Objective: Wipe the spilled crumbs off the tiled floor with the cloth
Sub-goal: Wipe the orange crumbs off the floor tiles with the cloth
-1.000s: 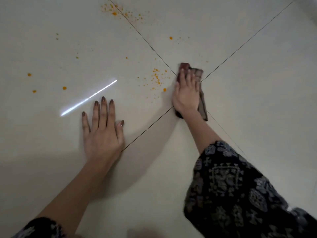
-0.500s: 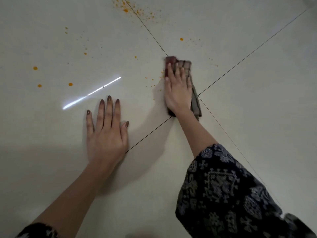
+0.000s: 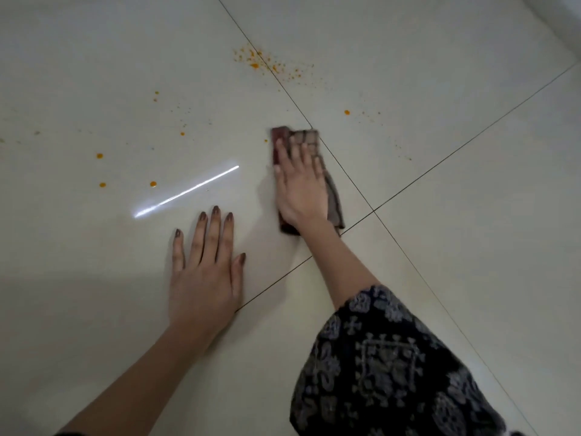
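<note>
Crumbs lie ahead and left of the cloth.
Left hand [image 3: 204,275] flat on the floor [image 3: 471,247], fingers spread, holding nothing. Right hand [image 3: 300,184] presses the folded cloth [image 3: 333,196] flat, long axis along the fingers; densest crumbs [image 3: 270,64] straight beyond.

Pale cream glossy tiled floor [image 3: 440,215] crossed by thin dark grout lines [image 3: 418,174], with one bright white streak of reflected light [image 3: 185,193]. Scattered orange crumbs [image 3: 267,64] dot the tiles, some as fine specks, some as larger round orange spots [image 3: 153,184]. A folded cloth [image 3: 309,140] in faded brown and tan checks has a dark red edge. A black sleeve [image 3: 393,366] carries a grey-white geometric and floral print. Fingernails [image 3: 215,210] are painted dark brown
</note>
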